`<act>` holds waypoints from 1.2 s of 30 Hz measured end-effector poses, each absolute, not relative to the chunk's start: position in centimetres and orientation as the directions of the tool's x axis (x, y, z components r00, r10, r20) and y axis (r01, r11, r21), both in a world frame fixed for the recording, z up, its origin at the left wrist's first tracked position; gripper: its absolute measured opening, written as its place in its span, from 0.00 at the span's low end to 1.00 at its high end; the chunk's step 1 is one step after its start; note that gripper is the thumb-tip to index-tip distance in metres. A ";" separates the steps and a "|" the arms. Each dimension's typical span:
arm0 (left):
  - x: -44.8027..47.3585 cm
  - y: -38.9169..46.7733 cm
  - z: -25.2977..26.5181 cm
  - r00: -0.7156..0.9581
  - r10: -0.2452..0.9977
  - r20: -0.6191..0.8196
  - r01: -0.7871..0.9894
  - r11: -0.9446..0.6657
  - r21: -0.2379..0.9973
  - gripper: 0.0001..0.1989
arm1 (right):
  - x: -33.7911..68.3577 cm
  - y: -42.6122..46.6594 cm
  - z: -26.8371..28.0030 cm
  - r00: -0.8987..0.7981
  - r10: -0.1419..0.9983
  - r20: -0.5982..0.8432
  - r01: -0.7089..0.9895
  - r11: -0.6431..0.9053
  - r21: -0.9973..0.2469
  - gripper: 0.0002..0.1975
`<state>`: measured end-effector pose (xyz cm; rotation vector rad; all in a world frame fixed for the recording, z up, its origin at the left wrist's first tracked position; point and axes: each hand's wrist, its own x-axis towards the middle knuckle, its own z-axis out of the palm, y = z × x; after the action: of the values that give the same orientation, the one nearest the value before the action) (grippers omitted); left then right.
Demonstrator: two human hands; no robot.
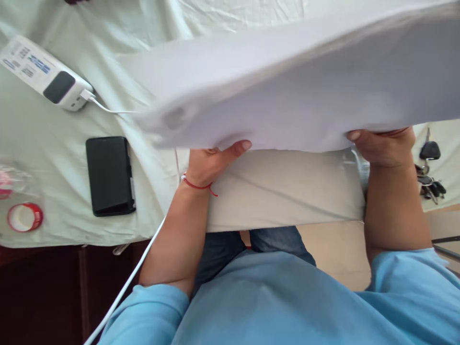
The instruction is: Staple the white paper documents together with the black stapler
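My left hand (212,165) grips the near edge of a large white sheet (287,105), its thumb lying on top and its fingers hidden underneath. Further right, my right hand (386,146) holds the same edge, also thumb on top. The sheet is bent or folded over along a raised ridge that runs up to the right. It is lifted and tilted, and its left end is blurred. Below it, between my forearms, lies a flat greyish-beige surface (287,189); I cannot tell whether it is an object or the covered table.
On the pale green cloth (151,201) at left are a white power bank (46,72) with a white cable (125,287) plugged in, a black phone (109,175), a red tape roll (25,217) and a clear plastic bag (14,179). Keys (429,167) lie at right.
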<state>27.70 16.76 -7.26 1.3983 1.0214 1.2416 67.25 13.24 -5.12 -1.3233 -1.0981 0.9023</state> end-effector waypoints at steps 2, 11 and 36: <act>27.8 16.7 -7.1 0.106 0.966 0.237 -0.019 -0.236 0.972 0.31 | 67.1 13.2 -4.9 0.286 0.953 0.097 0.101 0.070 -0.992 0.34; 28.3 16.5 -7.2 0.135 0.954 0.267 0.027 -0.273 0.962 0.35 | 66.0 13.6 -4.4 0.196 0.972 0.131 0.079 0.118 -0.990 0.37; 27.6 17.6 -7.4 -0.006 0.998 0.062 0.112 -0.061 0.992 0.07 | 68.4 13.4 -1.3 0.305 0.863 -0.402 0.179 -0.467 -0.866 0.33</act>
<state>27.60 17.65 -7.40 1.3333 1.2689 1.2067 68.40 13.41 -1.28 -1.8465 -0.9306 1.1942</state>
